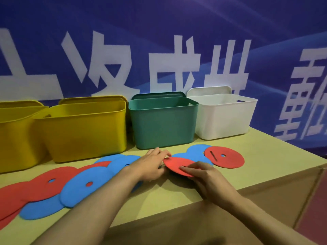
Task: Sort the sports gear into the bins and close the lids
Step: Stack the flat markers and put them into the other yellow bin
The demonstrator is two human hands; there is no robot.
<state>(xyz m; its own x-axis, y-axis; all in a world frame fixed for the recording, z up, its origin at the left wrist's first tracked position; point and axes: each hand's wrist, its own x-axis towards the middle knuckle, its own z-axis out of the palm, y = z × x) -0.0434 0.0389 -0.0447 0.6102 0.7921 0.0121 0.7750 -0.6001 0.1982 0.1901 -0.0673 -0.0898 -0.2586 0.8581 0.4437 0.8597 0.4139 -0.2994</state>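
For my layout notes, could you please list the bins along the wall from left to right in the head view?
Cut-off yellow bin → second yellow bin → green bin → white bin, all open with their lids standing behind.

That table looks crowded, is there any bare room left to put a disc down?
Yes: the table is bare along its near edge, before the discs, and at its right end beside the white bin. The strip below the bins is crowded.

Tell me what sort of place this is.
Probably a staged demo or event booth, not a home. A blue printed banner with large white characters covers the wall, open plastic bins sit in a row, such as the green one, and flat red and blue foam discs lie on a plain tan tabletop.
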